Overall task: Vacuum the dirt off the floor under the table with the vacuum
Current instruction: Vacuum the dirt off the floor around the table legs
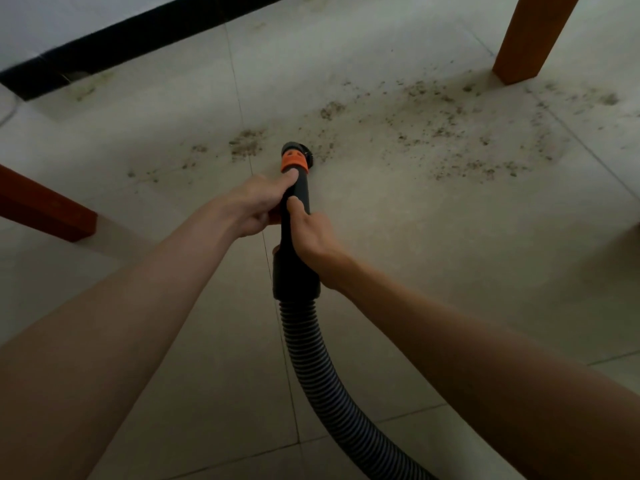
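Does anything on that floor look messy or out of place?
Yes. Dirt lies scattered in a wide band across the tiles, from beside the nozzle toward the table leg. More grime sits along the black baseboard.

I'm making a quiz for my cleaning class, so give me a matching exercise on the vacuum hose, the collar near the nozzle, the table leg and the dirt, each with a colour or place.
Things:
1. ribbed hose
2. collar
3. table leg
4. dirt

Descriptions:
A. orange ring
B. scattered over the tiles
C. brown wood, top right
D. black, trailing toward the camera

Pairs: 1-D, 2-A, 3-C, 4-B
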Tool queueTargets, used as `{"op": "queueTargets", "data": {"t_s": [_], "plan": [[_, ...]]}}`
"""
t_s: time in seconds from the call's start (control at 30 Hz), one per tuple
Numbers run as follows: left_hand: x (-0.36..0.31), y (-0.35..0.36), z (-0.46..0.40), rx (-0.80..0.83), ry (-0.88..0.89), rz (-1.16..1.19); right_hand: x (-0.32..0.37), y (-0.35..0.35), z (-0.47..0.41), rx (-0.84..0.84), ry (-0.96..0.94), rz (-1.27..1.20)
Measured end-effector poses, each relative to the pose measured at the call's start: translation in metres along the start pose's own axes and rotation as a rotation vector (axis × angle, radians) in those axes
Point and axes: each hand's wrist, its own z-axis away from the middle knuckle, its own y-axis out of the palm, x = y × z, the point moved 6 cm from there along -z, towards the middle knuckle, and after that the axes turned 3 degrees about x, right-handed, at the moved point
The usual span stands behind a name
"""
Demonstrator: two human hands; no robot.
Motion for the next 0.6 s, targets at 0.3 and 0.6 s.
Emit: {"op": "queueTargets", "data": {"t_s": [0.3,0.6], "plan": [[-0.013,-0.005,-0.019,0.001,-0.035,-0.001,0.016,0.002,-0.021,0.004,-0.024,0.0],[-0.013,0.01,-0.011,0.004,0.038,-0.008,0.003,-0.005,-0.014,-0.021,0.027,-0.122]]}}
